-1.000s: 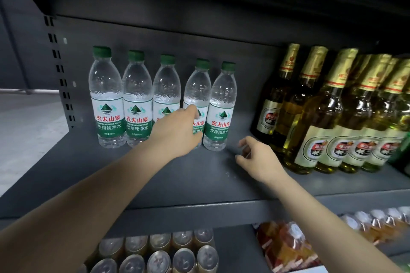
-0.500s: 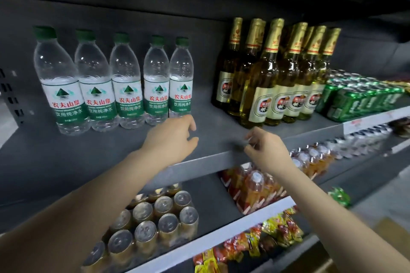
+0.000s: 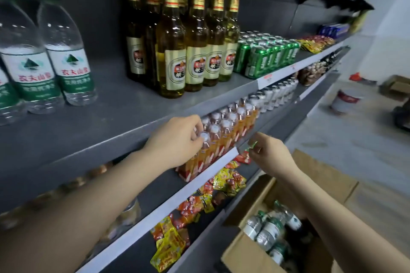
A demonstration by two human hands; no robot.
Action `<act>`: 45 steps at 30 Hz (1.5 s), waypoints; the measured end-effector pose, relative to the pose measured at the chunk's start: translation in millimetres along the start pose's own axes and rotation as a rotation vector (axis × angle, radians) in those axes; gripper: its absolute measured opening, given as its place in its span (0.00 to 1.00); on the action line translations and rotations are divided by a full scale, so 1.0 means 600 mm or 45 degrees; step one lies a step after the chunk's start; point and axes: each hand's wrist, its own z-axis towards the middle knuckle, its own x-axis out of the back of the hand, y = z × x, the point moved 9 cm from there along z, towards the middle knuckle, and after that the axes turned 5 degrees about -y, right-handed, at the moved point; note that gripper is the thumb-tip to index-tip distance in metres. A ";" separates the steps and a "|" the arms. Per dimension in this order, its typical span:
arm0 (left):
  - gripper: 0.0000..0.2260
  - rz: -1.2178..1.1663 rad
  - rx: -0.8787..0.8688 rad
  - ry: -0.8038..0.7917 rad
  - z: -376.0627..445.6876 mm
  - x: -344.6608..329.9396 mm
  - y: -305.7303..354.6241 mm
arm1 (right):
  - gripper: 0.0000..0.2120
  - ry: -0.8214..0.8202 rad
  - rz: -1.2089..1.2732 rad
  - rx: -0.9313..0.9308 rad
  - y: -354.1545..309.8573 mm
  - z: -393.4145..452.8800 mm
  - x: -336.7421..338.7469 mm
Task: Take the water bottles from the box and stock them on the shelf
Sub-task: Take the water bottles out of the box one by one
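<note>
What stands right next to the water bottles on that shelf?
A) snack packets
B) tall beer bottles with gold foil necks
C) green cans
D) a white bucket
B: the beer bottles stand just right of the water bottles on the same shelf; green cans come after.

Green-and-white labelled water bottles (image 3: 66, 60); grey shelf (image 3: 124, 113); brown box (image 3: 321, 175).

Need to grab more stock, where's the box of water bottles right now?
The cardboard box sits open on the floor at lower right, below the right hand, water bottles inside.
</note>
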 end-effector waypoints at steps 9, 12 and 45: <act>0.02 0.088 -0.129 -0.340 0.082 -0.187 0.088 | 0.10 -0.055 -0.004 -0.328 0.228 -0.047 0.000; 0.01 0.094 -0.128 -0.456 0.100 -0.249 0.101 | 0.10 -0.114 -0.019 -0.415 0.295 -0.056 -0.013; 0.10 -0.010 -0.072 -1.170 0.103 -0.846 0.052 | 0.23 -0.683 -0.131 -0.653 0.643 -0.161 -0.425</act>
